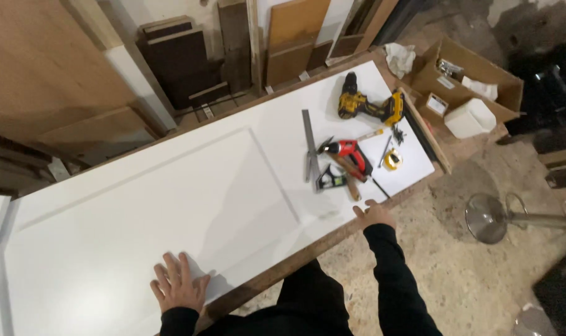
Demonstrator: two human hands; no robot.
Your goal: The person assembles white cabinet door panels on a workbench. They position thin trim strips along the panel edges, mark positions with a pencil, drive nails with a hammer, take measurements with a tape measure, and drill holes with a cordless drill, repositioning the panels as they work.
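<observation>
Right now both hands rest on a big white door panel (171,205) lying flat, w/ a recessed rectangular field in its middle. Left hand (178,286) lies palm-down on the panel's near part, fingers spread wide, gripping nothing. Right hand (374,214) sits at the panel's near edge, fingers laid flat over the edge; grip not closed on anything as far as visible. Black sleeves on both arms.

Tools lie grouped toward the panel's far-right end, well apart from left hand, near-ish to right hand: yellow-black cordless drill (367,106) at the far end; long metal ruler (310,146) lying lengthwise; red-black power tool (348,152) just beside the ruler; combo square (330,179) touching or nearly touching the ruler's lower end; wood-handled tool (348,177) crossing under the red one; small yellow tape measure (392,160) to the right.

Beyond the panel's end: open cardboard box (476,78) w/ white items inside. Wood boards (289,37) lean on the back wall. Concrete floor (470,274) below, w/ a round metal stool base (487,218) on its side.
</observation>
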